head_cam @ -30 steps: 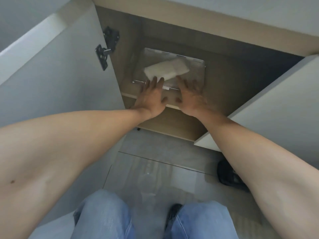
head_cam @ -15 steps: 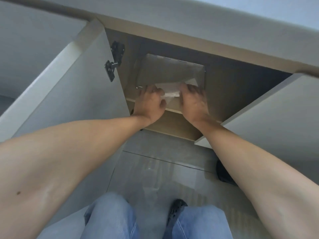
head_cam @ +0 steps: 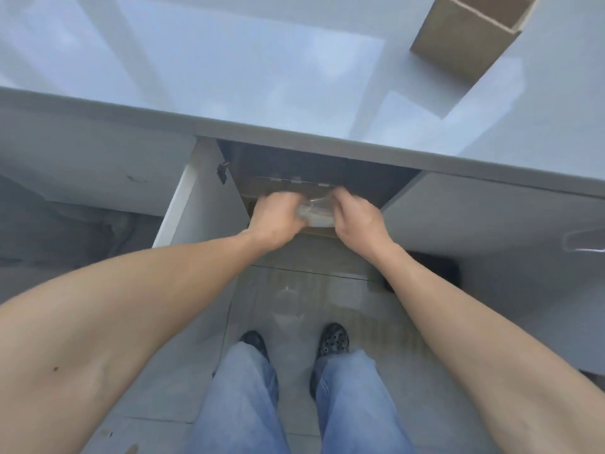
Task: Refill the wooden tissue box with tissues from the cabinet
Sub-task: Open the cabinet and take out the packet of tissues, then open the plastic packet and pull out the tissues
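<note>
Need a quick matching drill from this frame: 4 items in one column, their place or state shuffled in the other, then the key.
Items:
1. wooden tissue box
2. tissue pack
3. left cabinet door
4. shoes

Places or states:
A. swung open, hinge showing
B. on the floor tiles, below the jeans
C. on the countertop, far right
D. between left hand and right hand, at the cabinet mouth

Pairs: 1-C, 2-D, 3-A, 4-B

A shiny white desk (head_cam: 229,60) fills the top of the view. Below it is a grey tiled floor (head_cam: 294,290). Two black shoes (head_cam: 334,339) stand on the floor under blue jeans (head_cam: 242,404).
</note>
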